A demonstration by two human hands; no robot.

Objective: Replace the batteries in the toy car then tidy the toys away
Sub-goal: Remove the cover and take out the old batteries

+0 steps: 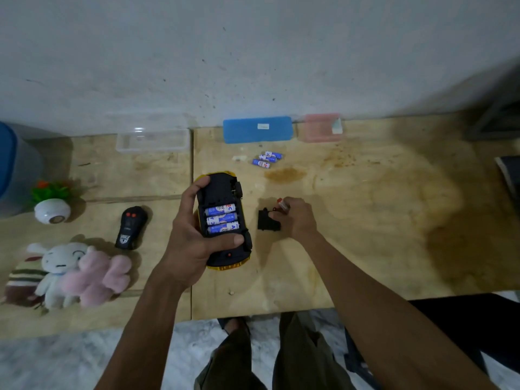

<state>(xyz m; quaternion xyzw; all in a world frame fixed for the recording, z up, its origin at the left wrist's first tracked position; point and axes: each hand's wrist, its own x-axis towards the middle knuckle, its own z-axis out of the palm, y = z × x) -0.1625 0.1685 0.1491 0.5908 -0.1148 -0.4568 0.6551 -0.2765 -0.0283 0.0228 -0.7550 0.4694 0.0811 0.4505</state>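
Note:
The yellow toy car (222,192) lies upside down, its black underside up, with three blue-and-white batteries (221,220) sitting in the open compartment. My left hand (191,232) grips the car round its left side, thumb across the rear. To the right, my right hand (295,218) pinches the black battery cover (267,222) on the table and also holds a small red-tipped tool (282,204). Three more blue batteries (267,159) lie loose farther back on the wooden table (365,220).
A black remote control (130,228) lies left of the car. Plush toys (70,274) and a small potted plant (52,202) sit at the far left. A clear box (153,139), a blue case (257,129) and a pink box (320,128) line the wall.

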